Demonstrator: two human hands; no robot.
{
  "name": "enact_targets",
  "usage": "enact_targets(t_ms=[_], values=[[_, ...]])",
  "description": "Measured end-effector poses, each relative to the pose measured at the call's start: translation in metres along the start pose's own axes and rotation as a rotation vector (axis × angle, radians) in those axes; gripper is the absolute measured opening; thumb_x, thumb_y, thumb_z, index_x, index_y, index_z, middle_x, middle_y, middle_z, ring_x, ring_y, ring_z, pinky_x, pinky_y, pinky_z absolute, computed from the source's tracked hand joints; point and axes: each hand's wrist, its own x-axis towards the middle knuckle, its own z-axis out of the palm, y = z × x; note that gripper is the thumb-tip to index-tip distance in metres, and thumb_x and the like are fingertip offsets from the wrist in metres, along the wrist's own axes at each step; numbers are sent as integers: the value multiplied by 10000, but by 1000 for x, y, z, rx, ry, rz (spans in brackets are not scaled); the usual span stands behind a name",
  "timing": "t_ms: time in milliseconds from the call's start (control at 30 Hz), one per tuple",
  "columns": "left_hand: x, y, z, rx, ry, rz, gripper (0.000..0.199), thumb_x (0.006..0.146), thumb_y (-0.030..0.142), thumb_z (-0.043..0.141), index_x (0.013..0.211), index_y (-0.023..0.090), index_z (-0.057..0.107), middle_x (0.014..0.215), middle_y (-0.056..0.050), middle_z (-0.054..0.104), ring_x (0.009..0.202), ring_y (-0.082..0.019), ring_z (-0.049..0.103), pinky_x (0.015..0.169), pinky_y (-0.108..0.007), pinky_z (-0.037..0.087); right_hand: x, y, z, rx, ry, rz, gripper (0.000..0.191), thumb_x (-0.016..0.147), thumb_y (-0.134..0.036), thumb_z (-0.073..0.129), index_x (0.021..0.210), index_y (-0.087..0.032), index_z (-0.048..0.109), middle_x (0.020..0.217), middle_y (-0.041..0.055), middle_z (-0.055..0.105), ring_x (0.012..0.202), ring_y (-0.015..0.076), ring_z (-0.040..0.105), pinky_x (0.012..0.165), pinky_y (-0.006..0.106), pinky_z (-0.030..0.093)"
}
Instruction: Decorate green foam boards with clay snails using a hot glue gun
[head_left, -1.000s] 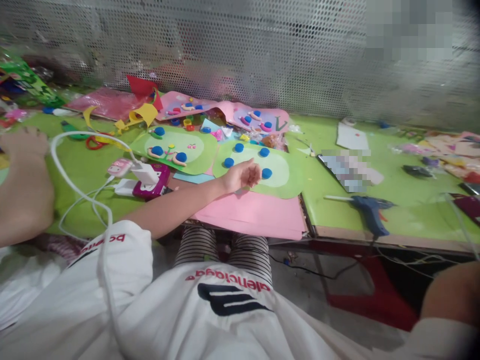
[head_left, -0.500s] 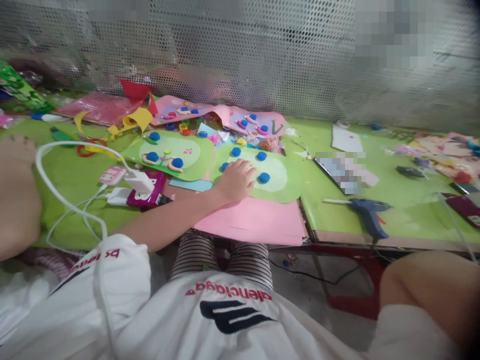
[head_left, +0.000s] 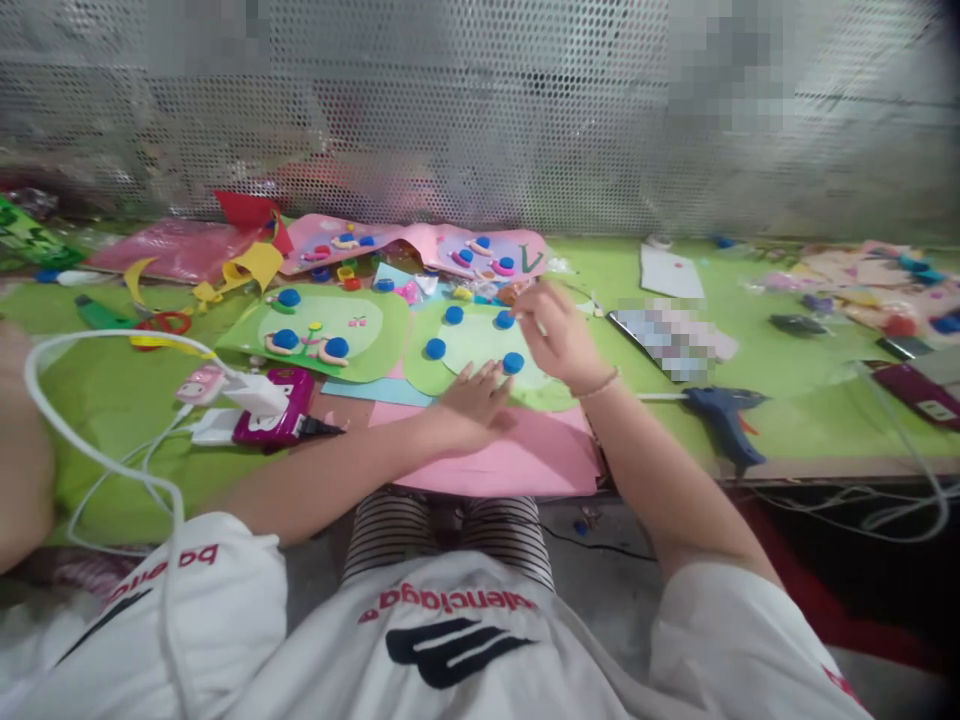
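A green foam sheet [head_left: 555, 385] with a pale oval centre lies in front of me, bearing several round blue pieces [head_left: 435, 349]. My left hand [head_left: 474, 402] rests flat at its near edge, fingers stretched out, close to the lower right blue piece [head_left: 513, 363]. Over the sheet's right side is my right hand [head_left: 553, 335], its fingers bent and drawn together beside the upper right blue piece [head_left: 505, 319]. What it holds, if anything, is too small to make out. To the left lies a similar green sheet [head_left: 375, 360] with blue-topped figures.
Pink sheets [head_left: 487, 460] lie at the near edge. A purple power strip [head_left: 274, 410] with white chargers and a cable stands left. Rightward are a phone [head_left: 652, 340] and a blue glue gun [head_left: 724, 420]. Behind, a finished-looking pink sheet [head_left: 412, 240] leans near the perforated metal panel [head_left: 450, 120].
My right hand has come in from the right over the green sheet. My left hand has slid down toward the sheet's near edge, uncovering a blue piece. The view has shifted slightly.
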Motion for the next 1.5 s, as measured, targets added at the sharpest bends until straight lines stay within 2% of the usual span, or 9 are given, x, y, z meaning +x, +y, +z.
enact_targets(t_ms=[100, 267, 633, 800, 967, 1200, 1367, 1400, 1500], values=[[-1, 1, 2, 22, 47, 2, 691, 963, 506, 274, 1463, 29, 288, 1528, -241, 246, 1432, -343, 201, 1148, -510, 167, -7, 9, 21, 30, -115, 40, 230, 934, -179, 380, 950, -161, 608, 926, 122, 609, 898, 215, 592, 793, 377, 507], [-2, -1, 5, 42, 101, 15, 680, 956, 507, 289, 1450, 41, 324, 1513, -250, 277, 1426, -360, 209, 1135, -567, 156, -12, 10, 36, 82, -291, 164, 268, 902, -137, 380, 961, -143, 640, 935, 124, 608, 881, 203, 586, 787, 337, 488], [-7, 8, -4, 108, 216, -59, 720, 907, 547, 402, 1492, 149, 273, 1586, -183, 68, 1458, -368, 57, 1126, -641, 65, -12, 18, 25, 439, -194, 608, 223, 874, -241, 446, 914, -149, 645, 883, 79, 638, 827, 170, 601, 788, 315, 492], [-7, 7, -6, 111, 216, -63, 684, 914, 531, 393, 1484, 163, 307, 1582, -151, 144, 1456, -371, 68, 1124, -660, 60, -9, 8, 19, 787, -246, 768, 346, 901, -429, 446, 965, -153, 645, 899, 63, 643, 829, 146, 610, 748, 272, 515], [-7, 10, -7, 106, 226, -11, 605, 918, 483, 423, 1457, 213, 374, 1526, -109, 328, 1433, -353, 190, 1149, -635, 64, -5, -4, 13, 904, -468, 743, 355, 668, -415, 753, 876, -141, 665, 741, 25, 658, 637, 120, 597, 553, 231, 484], [-6, 6, -18, 178, 298, 126, 422, 946, 244, 392, 1334, 141, 525, 1424, -117, 477, 1355, -341, 350, 1119, -586, 223, -4, -2, 5, 907, -313, 855, 264, 595, -376, 805, 766, -184, 740, 742, 29, 721, 630, 135, 628, 576, 259, 517], [3, -20, -43, 86, 372, 179, 362, 938, 100, 333, 1084, 142, 661, 1240, -101, 629, 1198, -249, 531, 914, -381, 455, -3, 2, 9, 891, -157, 899, 322, 594, -472, 800, 750, -193, 758, 725, 39, 719, 637, 146, 650, 625, 281, 560], [3, -29, -49, 41, 377, 149, 330, 938, 132, 360, 1035, 149, 675, 1139, -92, 675, 1116, -230, 580, 870, -344, 470, -3, 5, 11, 883, -115, 918, 336, 602, -479, 795, 744, -177, 753, 699, 42, 710, 609, 137, 644, 615, 276, 563], [2, -63, -66, -20, 487, -215, 251, 909, 186, 442, 948, 172, 689, 977, -81, 702, 925, -219, 629, 773, -325, 472, -6, 18, 13, 820, 12, 962, 314, 628, -430, 789, 727, -137, 733, 642, 45, 689, 554, 119, 632, 592, 260, 567]])
